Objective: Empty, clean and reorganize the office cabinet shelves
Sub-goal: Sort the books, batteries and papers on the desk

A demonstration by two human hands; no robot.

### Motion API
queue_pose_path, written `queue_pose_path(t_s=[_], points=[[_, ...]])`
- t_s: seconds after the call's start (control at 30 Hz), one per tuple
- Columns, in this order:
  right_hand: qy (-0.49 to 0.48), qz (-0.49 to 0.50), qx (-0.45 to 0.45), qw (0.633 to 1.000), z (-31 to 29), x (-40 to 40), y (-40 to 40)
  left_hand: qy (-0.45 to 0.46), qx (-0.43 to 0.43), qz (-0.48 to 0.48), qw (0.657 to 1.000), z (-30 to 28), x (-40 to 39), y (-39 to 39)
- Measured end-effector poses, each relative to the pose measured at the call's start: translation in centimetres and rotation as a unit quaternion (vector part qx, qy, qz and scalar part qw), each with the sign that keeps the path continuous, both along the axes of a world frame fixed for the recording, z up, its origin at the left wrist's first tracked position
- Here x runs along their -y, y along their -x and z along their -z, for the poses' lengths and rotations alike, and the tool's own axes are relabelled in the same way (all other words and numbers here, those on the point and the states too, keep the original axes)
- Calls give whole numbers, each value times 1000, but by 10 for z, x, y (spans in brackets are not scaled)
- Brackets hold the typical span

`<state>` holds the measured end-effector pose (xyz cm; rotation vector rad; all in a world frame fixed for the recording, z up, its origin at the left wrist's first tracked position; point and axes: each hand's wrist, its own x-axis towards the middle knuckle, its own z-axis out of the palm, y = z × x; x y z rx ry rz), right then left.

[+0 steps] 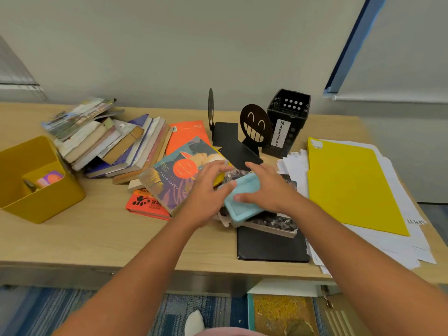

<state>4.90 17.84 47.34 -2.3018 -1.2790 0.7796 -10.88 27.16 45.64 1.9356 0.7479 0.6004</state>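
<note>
Books [116, 144] from the cabinet lie in a slumped heap on the tabletop [97, 229], at about ten o'clock from the hands. An orange book [185, 134] lies flat at the heap's right edge, and a paperback with a purple and orange cover [174, 175] leans over a red-orange book [145, 203] just in front of it. At the centre of the view, both hands meet on a light blue case [242, 197], which sits tilted on top of a dark patterned book [274, 223]; that book rests on a black folder [271, 248]. The left hand [208, 190] has its fingers spread and lightly curled, with the thumb touching the case's upper left edge. The right hand [264, 187] lies over the case from three o'clock, fingers bent over its far edge and thumb pressed on its face, gripping it. At twelve o'clock from the hands stand two black bookends [254, 128], one showing a grinning face, and just right of them a black perforated holder [288, 120] labelled MAGAZINE. At three o'clock a yellow folder [349, 185] lies on a spread of loose white papers [400, 241]. At nine o'clock, near the tabletop's left end, sits a yellow bin [36, 185] with a few small items inside.
</note>
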Motion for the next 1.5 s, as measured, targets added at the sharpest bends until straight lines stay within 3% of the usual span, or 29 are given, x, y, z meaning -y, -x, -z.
queue_pose_path(t_s=[0.07,0.17,0.2,0.27,0.37,0.43,0.53,0.73,0.87,1.1,1.27,1.37,1.5], points=[[25,-6,-11,1000,9,0,2,34,-54,-75,995,4,-3,15],[12,8,-25,1000,12,-2,1,141,-174,-73,972,17,6,29],[13,8,-26,1000,12,-2,1,186,-172,-69,965,23,11,31],[15,5,-27,999,11,-3,2,295,-108,-74,946,31,23,35],[17,6,-27,999,12,-3,2,449,28,-113,886,28,26,37],[13,7,-31,999,13,-2,1,497,78,-131,854,22,23,38],[7,6,-36,999,14,-2,0,451,26,-106,886,16,25,38],[5,5,-31,999,13,0,1,393,78,-145,905,7,36,33],[4,8,-34,999,10,0,4,161,-41,-119,979,16,46,27],[-1,17,-19,1000,9,0,10,-13,-147,-126,981,20,72,14],[-4,27,-18,999,8,1,14,-8,-132,-125,983,26,70,12],[-22,48,-39,998,9,5,13,62,-72,-128,987,26,66,10],[-107,163,-231,953,3,12,12,120,-56,-131,983,21,58,5]])
